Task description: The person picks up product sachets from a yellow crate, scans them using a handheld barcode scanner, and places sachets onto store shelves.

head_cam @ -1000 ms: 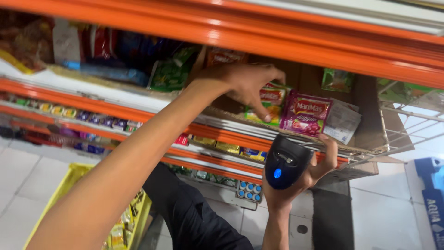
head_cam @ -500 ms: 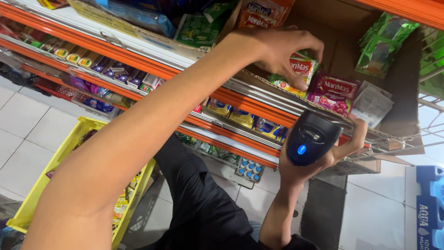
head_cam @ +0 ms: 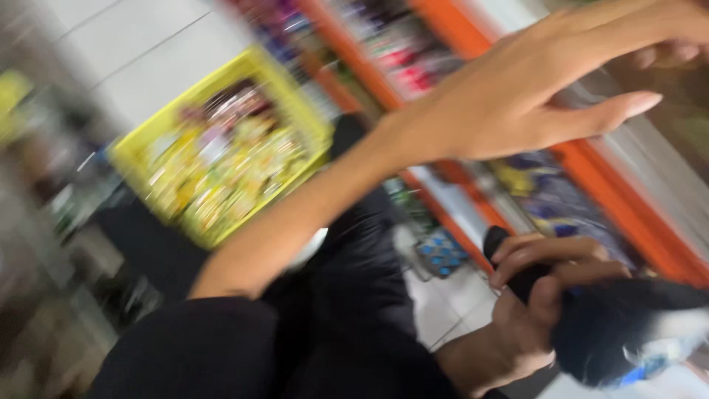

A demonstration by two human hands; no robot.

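Although the whole view is smeared by motion blur, the largest thing in it is the orange store shelving (head_cam: 657, 244), which runs as a slanted band from about 12 o'clock down to 4 o'clock, its rows packed with small colourful packets too blurred to tell apart. Below it the floor (head_cam: 450, 295) is pale tile.

At 10 o'clock sits a yellow basket (head_cam: 140, 159) on the floor, filled with yellow and mixed-colour packets. Dark clothing (head_cam: 354, 295) of the person fills the bottom centre, around 6 o'clock.

The left arm crosses the frame from 7 o'clock up to 1 o'clock. The left hand (head_cam: 509, 96) is spread loose, fingers (head_cam: 628, 107) stretched out towards 2 o'clock and gripping nothing, held in front of the shelf edge; whether the fingertips touch the shelf cannot be told.

At 4 o'clock, low in the frame, the right hand (head_cam: 528, 307) is wrapped around a dark handheld scanner (head_cam: 620, 336), fingers curled tight over its handle. The scanner's long axis lies nearly level, tilted slightly downward, its handle end towards the centre of the view and its broader head pointing towards 4 o'clock, where a pale blue-white patch shows. It hangs just below the shelf's lowest orange rail, apart from the left hand.
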